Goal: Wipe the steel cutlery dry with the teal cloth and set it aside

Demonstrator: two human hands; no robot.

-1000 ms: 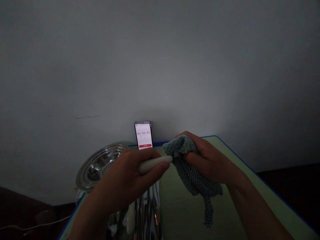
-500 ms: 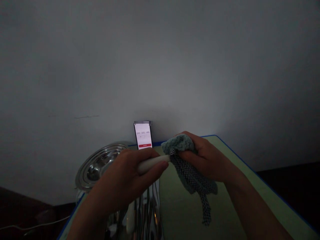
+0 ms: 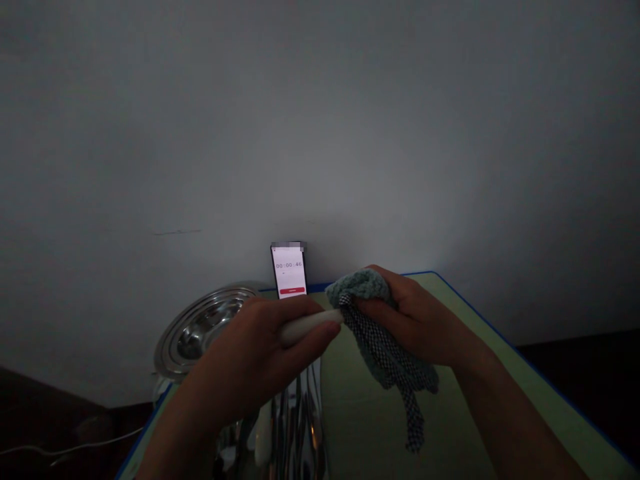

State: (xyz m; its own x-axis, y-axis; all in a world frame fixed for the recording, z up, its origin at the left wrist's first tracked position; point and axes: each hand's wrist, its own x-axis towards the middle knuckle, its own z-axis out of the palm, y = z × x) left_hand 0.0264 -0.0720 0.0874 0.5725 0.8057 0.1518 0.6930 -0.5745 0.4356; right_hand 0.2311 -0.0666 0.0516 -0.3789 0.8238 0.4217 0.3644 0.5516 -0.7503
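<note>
the left hand (image 3: 255, 350) grips a white handle (image 3: 310, 325), its fingers curled around it. the index finger lies along the upper side and the thumb presses along the lower, near side, so the handle sits pinched between the two, a pale strip showing in the gap. one end goes back into the palm, where the hand hides it; the other points to the right, just past the thumb tip, and meets the cloth (image 3: 383, 347). what the handle belongs to cannot be seen.

the right hand (image 3: 420, 323) clasps the cloth, the thumb pressed on the near side and pointing left toward the handle's end. the other fingers are mostly hidden behind the cloth, so how they are set there i cannot tell. the cloth is bunched, fuzzy green at the top with a checked side below, and a narrow checked strip hangs down over the table (image 3: 370, 433). both hands are raised above it.

below the left hand, cutlery (image 3: 297, 427) lies side by side, partly covered by the wrist, with another white handle (image 3: 263, 437) among it. a metal bowl (image 3: 167, 347) is beyond the left forearm. behind the hands a phone (image 3: 290, 270) stands near the wall (image 3: 320, 133), reading 00:00:46.
</note>
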